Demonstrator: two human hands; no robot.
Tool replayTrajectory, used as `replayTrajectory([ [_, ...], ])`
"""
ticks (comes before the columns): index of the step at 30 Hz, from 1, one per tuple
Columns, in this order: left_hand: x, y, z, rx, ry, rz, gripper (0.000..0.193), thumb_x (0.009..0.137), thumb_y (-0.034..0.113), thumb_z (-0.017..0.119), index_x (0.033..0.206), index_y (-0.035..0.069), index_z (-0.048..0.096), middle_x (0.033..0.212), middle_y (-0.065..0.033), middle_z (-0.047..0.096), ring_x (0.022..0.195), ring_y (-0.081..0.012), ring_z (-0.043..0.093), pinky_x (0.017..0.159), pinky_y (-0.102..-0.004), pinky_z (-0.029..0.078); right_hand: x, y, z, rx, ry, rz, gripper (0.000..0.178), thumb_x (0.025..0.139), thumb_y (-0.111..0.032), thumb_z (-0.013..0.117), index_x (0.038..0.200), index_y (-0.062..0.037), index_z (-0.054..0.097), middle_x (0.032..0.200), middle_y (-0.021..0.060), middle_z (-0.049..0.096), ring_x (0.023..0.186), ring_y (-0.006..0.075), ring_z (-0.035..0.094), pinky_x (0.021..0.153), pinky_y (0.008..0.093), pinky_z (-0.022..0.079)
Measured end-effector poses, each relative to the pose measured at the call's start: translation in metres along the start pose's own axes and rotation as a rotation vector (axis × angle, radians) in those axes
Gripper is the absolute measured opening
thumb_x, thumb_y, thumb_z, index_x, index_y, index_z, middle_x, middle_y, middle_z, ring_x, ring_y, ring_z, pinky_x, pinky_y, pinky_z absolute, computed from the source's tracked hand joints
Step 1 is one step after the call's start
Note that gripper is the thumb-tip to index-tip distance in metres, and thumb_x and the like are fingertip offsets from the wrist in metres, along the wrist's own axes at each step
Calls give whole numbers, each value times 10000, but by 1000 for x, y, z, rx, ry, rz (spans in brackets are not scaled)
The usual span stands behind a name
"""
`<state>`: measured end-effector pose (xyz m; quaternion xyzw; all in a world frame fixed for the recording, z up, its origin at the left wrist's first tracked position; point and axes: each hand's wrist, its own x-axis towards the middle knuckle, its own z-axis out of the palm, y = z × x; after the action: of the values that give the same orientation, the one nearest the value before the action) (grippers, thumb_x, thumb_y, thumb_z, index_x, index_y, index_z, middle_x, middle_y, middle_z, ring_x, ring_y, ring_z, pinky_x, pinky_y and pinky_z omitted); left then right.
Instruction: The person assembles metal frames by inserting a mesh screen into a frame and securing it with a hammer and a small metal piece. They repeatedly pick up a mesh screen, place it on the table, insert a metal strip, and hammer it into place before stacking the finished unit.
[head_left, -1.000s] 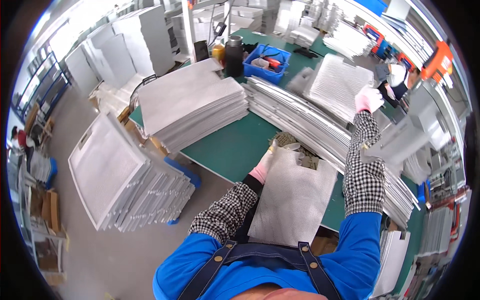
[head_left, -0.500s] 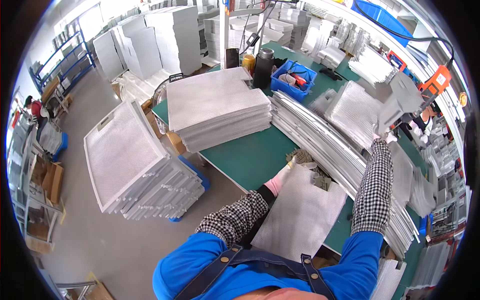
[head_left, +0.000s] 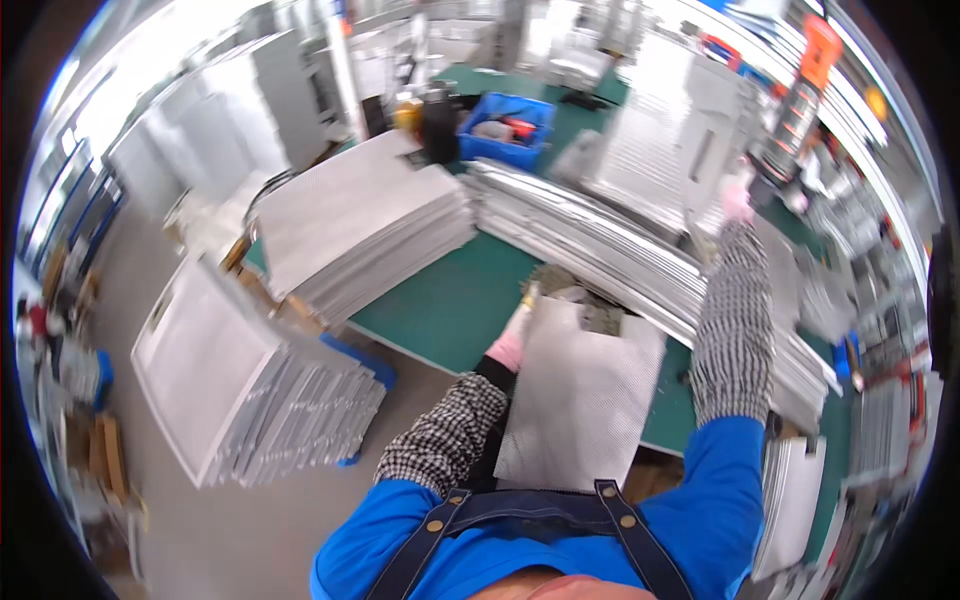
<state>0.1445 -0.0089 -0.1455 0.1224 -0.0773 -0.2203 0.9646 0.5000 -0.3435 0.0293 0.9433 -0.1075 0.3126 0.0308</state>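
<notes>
My left hand [head_left: 515,335], in a pale glove with pink on it, is closed on the left edge of a silvery mesh panel [head_left: 575,400]. This panel has a notch at its far end and slopes from the green table [head_left: 430,310] toward my body. Below its notch show some brownish-grey bits [head_left: 600,318]. My right arm stretches far out to the right, and the gloved right hand [head_left: 737,195] is closed at the edge of a flat grey piece with a slot [head_left: 705,145]. Motion blurs that piece. Close to the hand is an orange-and-grey tool [head_left: 805,90].
A stack of mesh panels [head_left: 350,210] covers the table's left end, and another pile [head_left: 220,370] stands lower on the left. Long metal strips [head_left: 590,235] cross the table beyond the panel. A blue bin [head_left: 507,130] and a dark bottle [head_left: 438,125] stand at the back.
My view has turned, shifting the scene. My right hand has swung the grey piece leftward, away from the orange tool. The left hand keeps its hold on the mesh panel.
</notes>
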Motion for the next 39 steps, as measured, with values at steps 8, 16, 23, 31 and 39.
replayTrajectory([
  [8,-3,2,11,78,8,47,963,851,706,661,1469,14,404,1294,-278,588,1104,-378,612,978,-501,529,-41,-24,-40,149,3,63,562,797,-349,757,1244,-41,612,1175,238,699,1115,376,677,950,509,536],
  [16,0,-1,10,181,105,60,966,889,737,586,1502,22,372,1270,-262,592,1094,-351,606,935,-482,540,-32,-12,-32,515,-131,244,559,773,-279,788,1229,-14,603,1184,257,695,1140,383,672,961,465,547],
  [23,-3,0,16,191,79,95,927,869,731,625,1430,20,426,1225,-260,594,1072,-350,600,915,-468,536,-52,-32,-46,209,103,43,282,916,-273,525,1061,-80,670,932,164,733,908,328,724,765,516,541],
  [31,6,-9,17,184,55,61,965,858,730,641,1460,21,385,1225,-263,584,1076,-352,601,914,-472,539,-40,-38,-46,116,368,-14,331,956,-283,546,1167,-58,664,1102,89,711,1022,333,665,891,542,484],
  [39,-1,-5,15,187,121,84,1023,858,735,635,1514,15,321,1236,-270,582,1070,-355,608,923,-489,542,-22,-16,-68,1523,-156,163,321,895,-64,661,1215,-57,678,1049,83,728,909,197,689,760,343,538],
])
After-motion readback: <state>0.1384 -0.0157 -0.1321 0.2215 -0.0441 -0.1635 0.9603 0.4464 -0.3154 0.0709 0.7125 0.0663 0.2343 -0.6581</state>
